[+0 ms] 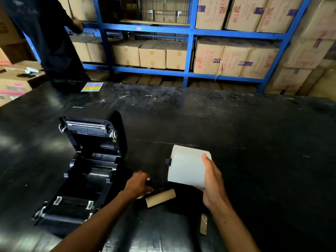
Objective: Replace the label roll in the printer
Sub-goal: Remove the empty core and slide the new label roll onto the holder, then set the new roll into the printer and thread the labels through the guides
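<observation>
The black label printer point(85, 170) lies open on the dark table at the left, its lid tipped back and its roll bay empty. My right hand point(212, 180) grips a full white label roll point(185, 166) held above the table, right of the printer; a black spindle end sticks out of the roll's left side. My left hand point(139, 184) hovers low over the table between the printer and the roll, fingers curled; what it touches is too dark to tell. An empty cardboard core point(161, 197) lies just right of that hand.
A second cardboard tube point(203, 224) lies near the table's front. A colourful sticker sheet point(92, 86) rests at the table's far edge. A person in dark clothes point(49, 39) stands at the far left. Blue shelving point(189, 31) with cartons fills the background.
</observation>
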`<state>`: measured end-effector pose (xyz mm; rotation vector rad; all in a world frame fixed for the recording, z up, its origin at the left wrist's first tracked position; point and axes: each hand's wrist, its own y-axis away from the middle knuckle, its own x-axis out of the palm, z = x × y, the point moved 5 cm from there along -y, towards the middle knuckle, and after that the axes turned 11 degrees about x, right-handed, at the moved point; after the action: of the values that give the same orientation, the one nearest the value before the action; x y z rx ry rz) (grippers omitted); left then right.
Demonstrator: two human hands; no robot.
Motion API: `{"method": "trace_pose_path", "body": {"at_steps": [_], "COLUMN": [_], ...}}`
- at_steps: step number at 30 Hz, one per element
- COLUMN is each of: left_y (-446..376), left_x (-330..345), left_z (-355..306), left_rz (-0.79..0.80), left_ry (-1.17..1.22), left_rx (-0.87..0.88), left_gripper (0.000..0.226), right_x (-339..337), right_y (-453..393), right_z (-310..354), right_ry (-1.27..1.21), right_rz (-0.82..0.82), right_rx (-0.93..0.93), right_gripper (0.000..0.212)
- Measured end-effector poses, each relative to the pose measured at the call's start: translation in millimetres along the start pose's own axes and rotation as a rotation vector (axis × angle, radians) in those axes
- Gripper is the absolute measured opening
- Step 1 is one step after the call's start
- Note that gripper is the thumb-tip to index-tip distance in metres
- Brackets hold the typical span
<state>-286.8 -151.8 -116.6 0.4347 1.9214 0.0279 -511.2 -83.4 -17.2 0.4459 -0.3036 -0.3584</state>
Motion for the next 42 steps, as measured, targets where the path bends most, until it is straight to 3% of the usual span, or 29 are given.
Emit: {"method": "trace_pose_path", "body": {"at_steps": [2,5,9,11,14,17,21,26,33,36,39,42], "left_y": [-7.0,-17.5,-20.7,-13.2,4.4,29.0,57.4,79.0,103.1,113.1,120.4,129.8], "left_x": [3.1,5.7,5.6,-0.8,-15.6,-39.4,-64.6,-72.7,-79.1,-88.5,-93.0,-97.4], "left_z": [-0.7,1.0,15.0,14.4,2.4,-24.1,-51.1,-43.2,-33.4,-31.6,-22.7,-9.8], "left_rz": [-0.001,-0.003,-0.043,-0.142,-0.352,-0.491,-0.546,-0.538,-0.411,-0.404,-0.38,-0.364], "left_ry": [-0.128,-0.108,0.169,0.32,0.65,0.795,0.704,0.581,0.657,0.777,1.065,1.357], "left_rx": [0.036,0.042,-0.027,-0.069,-0.078,0.055,0.242,0.288,0.286,0.21,0.056,-0.057], "left_gripper": [0.046,0.043,0.034,0.017,0.013,0.01,0.036,0.056,0.067,0.065,0.068,0.049], "right_x": [-0.5,-1.4,1.7,4.4,9.5,19.1,34.0,48.0,67.6,77.1,91.0,110.0], "right_y": [-1.1,-2.6,-4.0,-5.0,-6.2,-5.3,-3.1,0.9,14.9,20.0,28.5,38.8], "right_z": [-1.8,-6.8,-11.9,-13.5,-13.6,-13.6,-16.1,-22.6,-26.1,-28.1,-28.0,-31.9], "right_ry": [0.006,0.02,0.039,0.041,0.031,0.044,0.05,0.053,0.103,0.117,0.144,0.14], "right_rz": [0.01,0.001,0.013,0.021,0.042,0.069,0.093,0.13,0.146,0.16,0.167,0.181], "right_rx": [-0.005,0.022,0.034,0.039,0.036,0.025,0.059,0.1,0.01,-0.02,-0.085,-0.155], "right_gripper": [0.033,0.035,0.035,0.035,0.033,0.03,0.029,0.025,0.031,0.04,0.044,0.037]}}
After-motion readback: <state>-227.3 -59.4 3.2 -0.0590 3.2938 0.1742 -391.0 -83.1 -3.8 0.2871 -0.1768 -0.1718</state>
